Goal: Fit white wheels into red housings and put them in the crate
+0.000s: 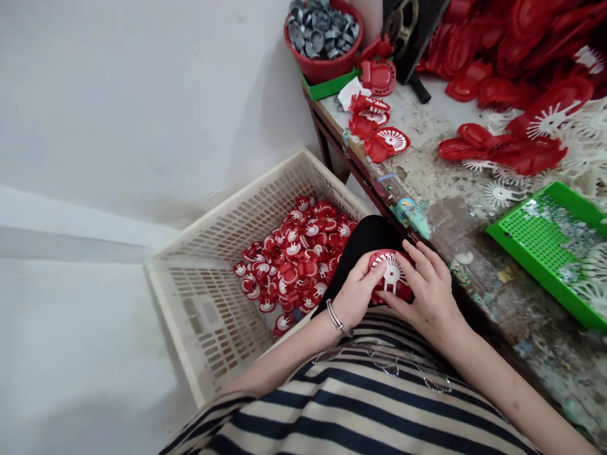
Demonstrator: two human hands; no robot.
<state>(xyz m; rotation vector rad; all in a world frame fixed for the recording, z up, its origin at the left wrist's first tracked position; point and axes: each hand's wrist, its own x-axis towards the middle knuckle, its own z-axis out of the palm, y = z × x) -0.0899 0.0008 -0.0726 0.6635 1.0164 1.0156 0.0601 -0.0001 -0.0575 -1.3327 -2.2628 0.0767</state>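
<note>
Close to my body, a red plastic part (405, 292) with a white toothed piece (392, 270) on its face is between my hands. My left hand (359, 287), with a metal bangle at the wrist, grips its left side, thumb on the white piece. My right hand (429, 291) is at its right side, with thumb and fingers against its edge and the other fingers partly spread. Left of my hands, many similar red and white parts (294, 249) lie in a white plastic crate (208, 316).
The worktable (446, 218) bears a green tray (535, 253) of small shiny pieces, a heap of red parts (512, 50), white toothed pieces (588, 136) and several red parts near its left edge. A red bucket (325, 66) of grey metallic caps stands at its back corner, beside a black device (417, 38).
</note>
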